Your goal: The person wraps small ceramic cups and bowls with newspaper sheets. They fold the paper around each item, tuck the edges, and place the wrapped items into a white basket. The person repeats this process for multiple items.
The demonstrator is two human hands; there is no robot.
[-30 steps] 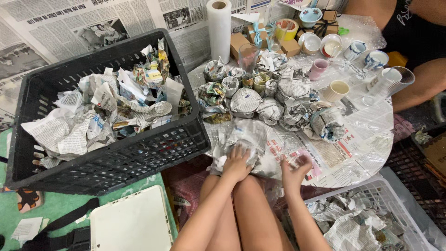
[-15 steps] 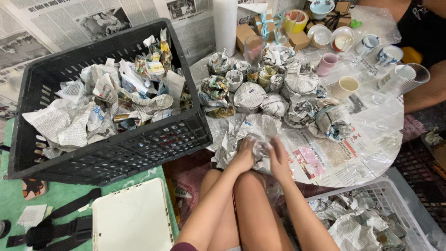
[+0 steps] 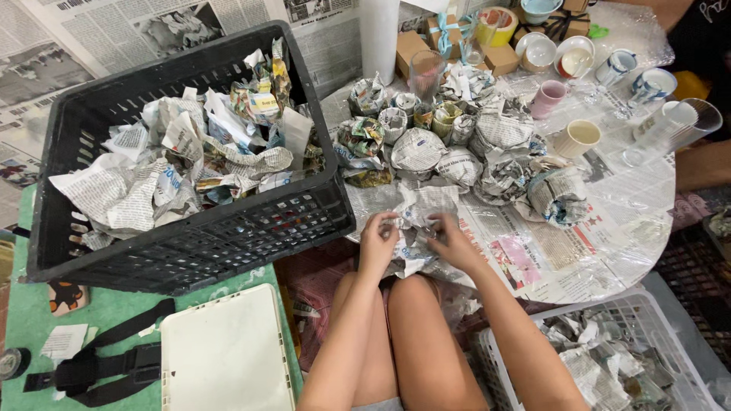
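Fingers (image 3: 386, 222) of both hands are curled in and pinching the same crumpled newspaper bundle (image 3: 415, 221), which lies at the near edge of the worktop (image 3: 609, 251), just above the person's knees. From there, working down in size: the black crate (image 3: 190, 236) on the left is the biggest thing in view, heaped with scrunched newspaper, its near right corner just beside the left hand (image 3: 377, 243). The worktop comes next, round, covered in newsprint and clear film. A white basket (image 3: 647, 320) sits low at the right, holding more crumpled paper, and a white lid (image 3: 228, 354) lies on the green floor mat (image 3: 46, 304) below the crate. Beyond the bundle, a cluster of wrapped items (image 3: 449, 144) fills the middle of the worktop, with bare mugs (image 3: 579, 137) and glasses further right, and another person's arm (image 3: 700, 164) at the far right edge.

The bundle lies between the two hands and slightly ahead of them, away from the body. Its long axis runs roughly from the near edge toward the worktop's centre. The left hand grips its left flank; the right hand (image 3: 453, 243) closes over its right side. Neither is clearly nearer, since both touch it. What the paper encloses cannot be told.
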